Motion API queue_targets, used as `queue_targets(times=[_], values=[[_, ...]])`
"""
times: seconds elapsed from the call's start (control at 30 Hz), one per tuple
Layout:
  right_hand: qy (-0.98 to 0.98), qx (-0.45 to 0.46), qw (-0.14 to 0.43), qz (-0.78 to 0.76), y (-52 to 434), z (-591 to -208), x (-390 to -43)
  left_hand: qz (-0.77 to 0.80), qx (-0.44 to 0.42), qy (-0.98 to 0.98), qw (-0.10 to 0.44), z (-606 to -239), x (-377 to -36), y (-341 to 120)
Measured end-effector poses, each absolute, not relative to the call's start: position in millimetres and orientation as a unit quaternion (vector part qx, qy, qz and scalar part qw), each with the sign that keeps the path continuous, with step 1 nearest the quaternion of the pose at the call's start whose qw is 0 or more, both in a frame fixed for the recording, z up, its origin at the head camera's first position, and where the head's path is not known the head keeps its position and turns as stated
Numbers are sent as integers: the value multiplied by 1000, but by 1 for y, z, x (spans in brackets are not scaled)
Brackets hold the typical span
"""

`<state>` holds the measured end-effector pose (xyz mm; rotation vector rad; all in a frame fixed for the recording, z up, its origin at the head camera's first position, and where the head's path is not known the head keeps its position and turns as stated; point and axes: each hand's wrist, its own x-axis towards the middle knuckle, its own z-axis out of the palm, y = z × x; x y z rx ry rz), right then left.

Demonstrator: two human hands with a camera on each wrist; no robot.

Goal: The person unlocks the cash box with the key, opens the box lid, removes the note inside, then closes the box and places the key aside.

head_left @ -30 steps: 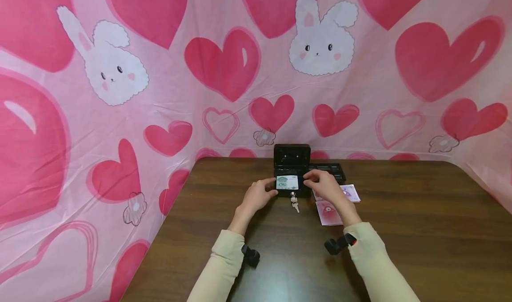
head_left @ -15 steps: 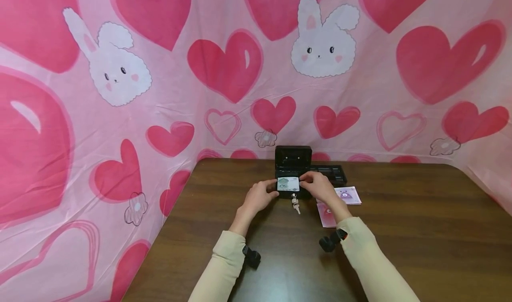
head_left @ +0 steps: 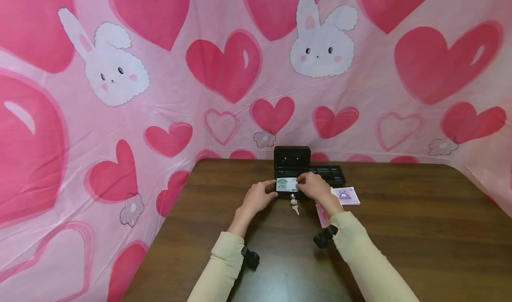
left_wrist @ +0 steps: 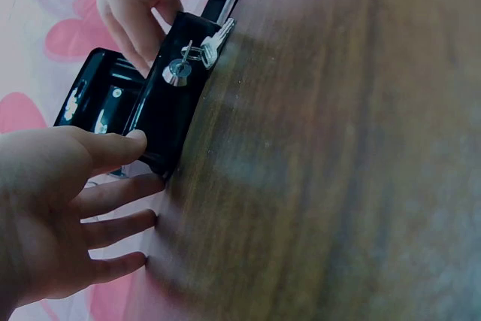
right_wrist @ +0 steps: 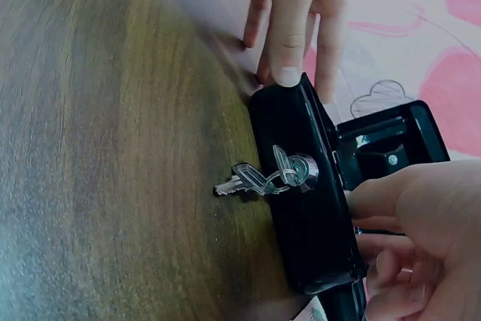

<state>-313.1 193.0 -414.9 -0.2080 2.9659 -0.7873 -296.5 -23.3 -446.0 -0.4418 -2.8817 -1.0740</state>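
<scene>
A small black cash box (head_left: 283, 196) stands on the table with its lid (head_left: 291, 154) up. A green-and-white banknote (head_left: 286, 184) shows inside. Keys (head_left: 295, 207) hang from the front lock (right_wrist: 304, 172). My left hand (head_left: 257, 196) steadies the box's left end: its thumb rests on the front corner, and straight, spread fingers reach along the side. My right hand (head_left: 315, 187) reaches into the box from the right, covering the banknote's right end. Its outer fingers are curled in the right wrist view; whether thumb and index pinch the banknote is hidden.
A black compartment tray (head_left: 334, 174) lies right of the box on the brown table (head_left: 408, 231). Purple banknotes (head_left: 347, 196) and a pink banknote (head_left: 322, 217) lie nearer, partly under my right forearm. A pink heart-patterned cloth (head_left: 224, 124) hangs behind the table.
My right hand has moved left from the box's right edge onto the banknote's right end. My left hand, the box and the keys have stayed in place.
</scene>
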Motion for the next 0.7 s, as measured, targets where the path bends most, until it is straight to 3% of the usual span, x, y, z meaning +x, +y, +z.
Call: queue_targets(times=[0.27,0.7], values=[[974,-64,31,-216,182,-413,-312,-349,-144,-926,16,-448,-296,-22],[943,-44,-6,-331,178,-418,-313,-342,-145,-928,27,-447,-298,-23]])
